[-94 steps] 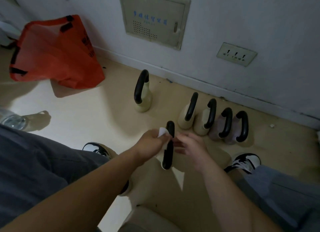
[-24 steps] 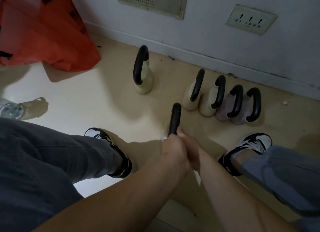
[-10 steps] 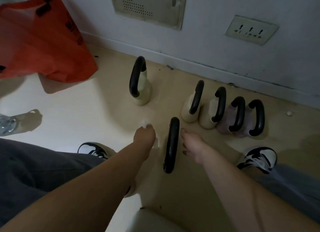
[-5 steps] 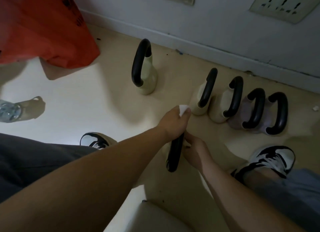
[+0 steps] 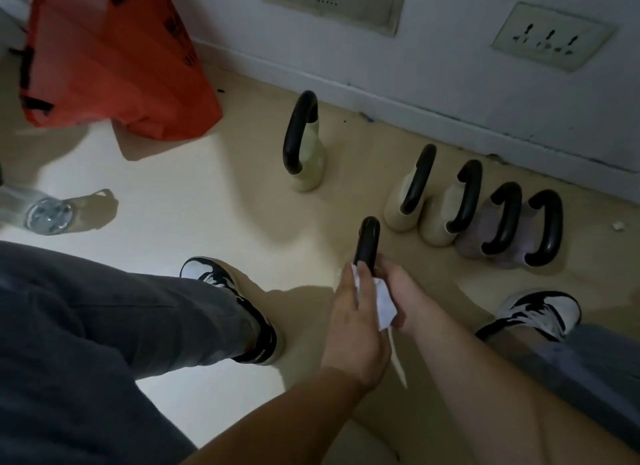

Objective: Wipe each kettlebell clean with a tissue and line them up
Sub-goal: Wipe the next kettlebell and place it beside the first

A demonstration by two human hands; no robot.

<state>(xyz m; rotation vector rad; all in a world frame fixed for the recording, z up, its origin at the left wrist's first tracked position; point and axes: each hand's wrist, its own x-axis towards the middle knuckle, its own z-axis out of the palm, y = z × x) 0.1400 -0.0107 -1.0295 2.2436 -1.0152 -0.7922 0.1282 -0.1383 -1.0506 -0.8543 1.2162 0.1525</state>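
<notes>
White tissue (image 5: 382, 300) crumpled between both hands, pressed against the near kettlebell's (image 5: 367, 245) black handle. Left hand (image 5: 349, 317) curled shut around the tissue and the lower part of that handle, thumb tip up along its side. Right hand (image 5: 401, 291) closed on the same handle from the other side, fingers tucked behind the tissue. Only the top of the black handle showing above the hands; body of the near kettlebell hidden below them, so its colour not readable.

Just beyond and to the right, four kettlebells in a tight row near the wall, touching or nearly so: two cream ones (image 5: 401, 211) (image 5: 441, 222), then two mauve ones (image 5: 479, 237) (image 5: 516, 251), all upright with black handles. Apart from the row, further left, a lone cream kettlebell (image 5: 310, 166) standing upright.

Black-and-white sneakers (image 5: 221, 281) (image 5: 540, 312) planted on the beige floor (image 5: 194, 201) either side of the hands. Orange bag (image 5: 110, 59) slumped at the far left by the wall; clear plastic bottle (image 5: 41, 211) lying at the left edge. Wall socket (image 5: 550, 36) above the row.
</notes>
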